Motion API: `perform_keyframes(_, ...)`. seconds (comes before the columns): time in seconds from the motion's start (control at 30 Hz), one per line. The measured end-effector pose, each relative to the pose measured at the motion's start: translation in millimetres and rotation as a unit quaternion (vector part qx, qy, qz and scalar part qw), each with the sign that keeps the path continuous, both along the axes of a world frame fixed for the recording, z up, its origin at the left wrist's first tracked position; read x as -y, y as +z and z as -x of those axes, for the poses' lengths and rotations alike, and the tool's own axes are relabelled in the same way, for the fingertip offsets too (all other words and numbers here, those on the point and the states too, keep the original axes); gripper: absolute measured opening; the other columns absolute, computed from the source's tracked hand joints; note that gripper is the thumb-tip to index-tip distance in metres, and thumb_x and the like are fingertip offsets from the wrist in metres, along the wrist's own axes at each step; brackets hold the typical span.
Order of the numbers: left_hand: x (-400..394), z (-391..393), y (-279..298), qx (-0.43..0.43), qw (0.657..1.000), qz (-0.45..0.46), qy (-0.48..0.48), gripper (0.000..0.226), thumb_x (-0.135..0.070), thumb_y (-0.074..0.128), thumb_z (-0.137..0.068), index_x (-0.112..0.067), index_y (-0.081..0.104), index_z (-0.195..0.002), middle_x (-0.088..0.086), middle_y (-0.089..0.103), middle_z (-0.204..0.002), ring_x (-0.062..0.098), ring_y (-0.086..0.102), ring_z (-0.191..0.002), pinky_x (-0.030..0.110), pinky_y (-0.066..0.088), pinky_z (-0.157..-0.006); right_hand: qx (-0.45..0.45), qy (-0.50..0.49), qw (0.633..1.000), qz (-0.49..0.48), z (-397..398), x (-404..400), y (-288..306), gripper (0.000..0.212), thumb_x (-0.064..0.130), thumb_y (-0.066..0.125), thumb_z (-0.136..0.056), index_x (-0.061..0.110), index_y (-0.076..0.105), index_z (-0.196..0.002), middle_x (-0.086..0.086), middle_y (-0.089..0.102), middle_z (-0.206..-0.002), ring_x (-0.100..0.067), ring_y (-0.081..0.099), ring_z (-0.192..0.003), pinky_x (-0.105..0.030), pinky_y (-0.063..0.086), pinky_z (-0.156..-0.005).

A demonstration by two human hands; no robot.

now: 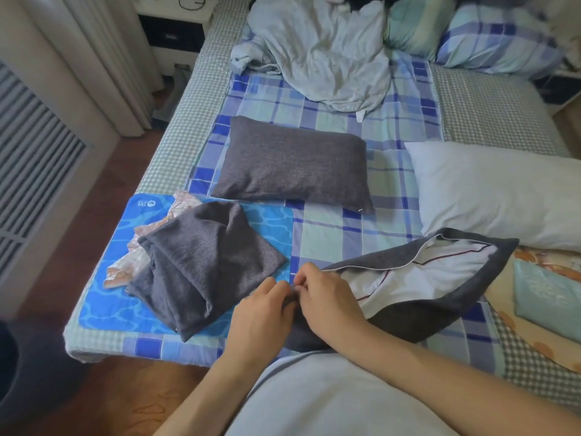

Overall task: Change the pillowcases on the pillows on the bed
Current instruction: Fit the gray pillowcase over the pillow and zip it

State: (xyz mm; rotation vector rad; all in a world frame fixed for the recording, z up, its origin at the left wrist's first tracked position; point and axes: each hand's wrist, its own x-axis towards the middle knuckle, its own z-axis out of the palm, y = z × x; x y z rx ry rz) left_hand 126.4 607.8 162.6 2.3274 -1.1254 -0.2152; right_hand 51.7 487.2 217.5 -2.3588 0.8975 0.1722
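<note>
A dark grey pillowcase (418,316) lies at the bed's near edge with its zipped side gaping, and a white pillow (418,272) shows inside. My left hand (261,316) and my right hand (327,297) meet at the near left corner of that opening, fingers curled and pinching the grey fabric there. A filled grey pillow (292,165) lies flat in the middle of the bed. A bare white pillow (500,193) rests at the right. An empty grey pillowcase (204,262) lies crumpled on a blue mat (103,313) at the left.
A patterned pale cloth (141,256) sticks out under the crumpled case. A rumpled light blue quilt (320,51) and plaid pillows (496,42) sit at the head of the bed. Folded teal fabric (547,297) lies at the right. Curtains and a nightstand (176,29) stand left.
</note>
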Motion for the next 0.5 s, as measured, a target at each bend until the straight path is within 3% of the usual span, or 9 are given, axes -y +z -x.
perform_keyframes(0.1,-1,1,4,0.026,0.999,-0.028,0.005,0.024,-0.043,0.049,-0.088,-0.026,0.065,-0.083,-0.006,0.055,-0.077,0.02,0.058,-0.057,0.04,0.048,-0.045,0.005,-0.143,0.983,-0.111,0,4,-1,0.004,0.023,0.067,-0.09,0.023,0.064,-0.093,0.004,0.069,-0.093,-0.017,0.063,-0.091,-0.034,0.052,-0.084)
perform_keyframes(0.2,-4,5,5,0.024,0.999,-0.037,0.016,0.02,-0.042,0.058,-0.087,-0.023,0.063,-0.08,-0.006,0.056,-0.077,0.021,0.06,-0.06,0.039,0.048,-0.047,0.009,-0.285,0.917,-0.281,3,8,-2,0.01,0.016,0.08,-0.081,0.016,0.071,-0.078,-0.001,0.071,-0.077,-0.015,0.064,-0.075,-0.03,0.053,-0.074)
perform_keyframes(0.33,-6,11,8,0.026,0.999,-0.036,0.017,0.023,-0.034,0.077,-0.081,-0.022,0.058,-0.074,-0.006,0.055,-0.073,0.02,0.058,-0.059,0.034,0.044,-0.044,-0.013,-0.28,0.913,-0.296,6,8,-4,0.011,0.019,0.081,-0.081,0.01,0.074,-0.08,-0.004,0.073,-0.075,-0.015,0.066,-0.072,-0.028,0.053,-0.071)
perform_keyframes(0.5,-4,9,11,0.053,0.998,-0.006,-0.017,0.016,-0.034,0.065,-0.081,-0.023,0.059,-0.071,-0.007,0.049,-0.072,0.015,0.053,-0.064,0.028,0.035,-0.051,-0.031,-0.27,0.894,-0.355,9,12,4,0.01,0.016,0.075,-0.087,0.006,0.074,-0.085,-0.011,0.074,-0.084,-0.016,0.066,-0.076,-0.029,0.053,-0.074)
